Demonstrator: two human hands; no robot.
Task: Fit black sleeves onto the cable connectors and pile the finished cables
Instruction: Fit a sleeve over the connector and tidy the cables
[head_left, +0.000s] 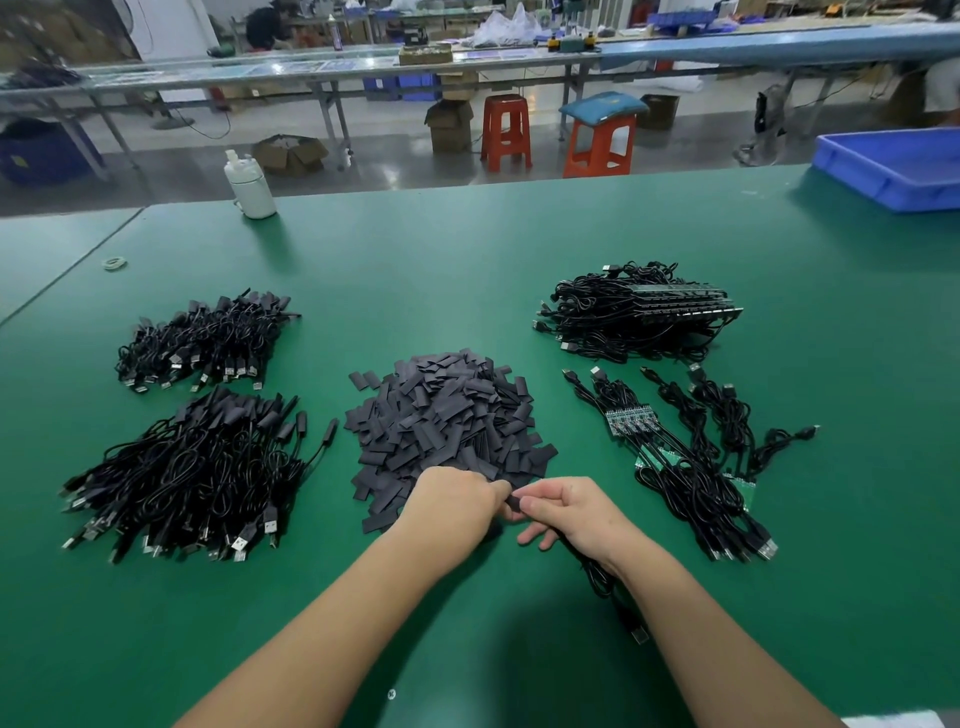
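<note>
A heap of flat black sleeves (447, 415) lies in the middle of the green table (467, 249). At its near edge my left hand (457, 501) and my right hand (569, 512) meet, both pinching one black sleeve (513, 503) between them. A black cable (602, 577) runs from under my right hand toward me and ends in a USB plug (640, 635). Two piles of sleeved cables (192, 478) (208, 343) sit to the left. Bare cables with green circuit boards (675, 457) lie to the right, with a stacked bundle (639, 312) behind them.
A white bottle (252, 187) stands at the far left of the table, a small tape ring (114, 263) nearby. A blue plastic tray (898, 166) sits at the far right corner. Beyond the table are orange stools (506, 132), cardboard boxes and long workbenches.
</note>
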